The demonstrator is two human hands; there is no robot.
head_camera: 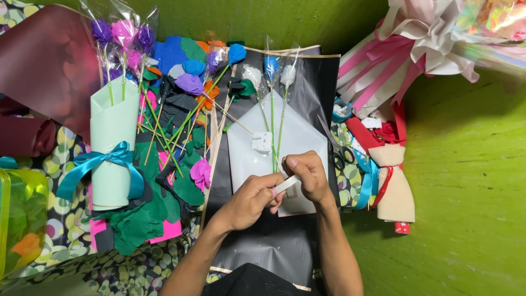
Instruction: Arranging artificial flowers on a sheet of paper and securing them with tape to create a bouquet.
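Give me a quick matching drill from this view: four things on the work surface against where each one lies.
Things:
1. mint paper cone
2. scissors
3. white strip
4. maroon sheet

Places:
a. top left corner
b. between left hand and right hand
c. left side, tied with teal bow
d. right of the black sheet

Pairs: 1-c, 2-d, 3-b, 4-a

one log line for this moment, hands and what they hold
left hand: pinching white strip | right hand: on strip | flower stems: on white sheet

Green floor (pixel 471 181), black wrapping paper (pixel 274 246), mint bouquet wrap (pixel 112 131), teal ribbon (pixel 98 161)
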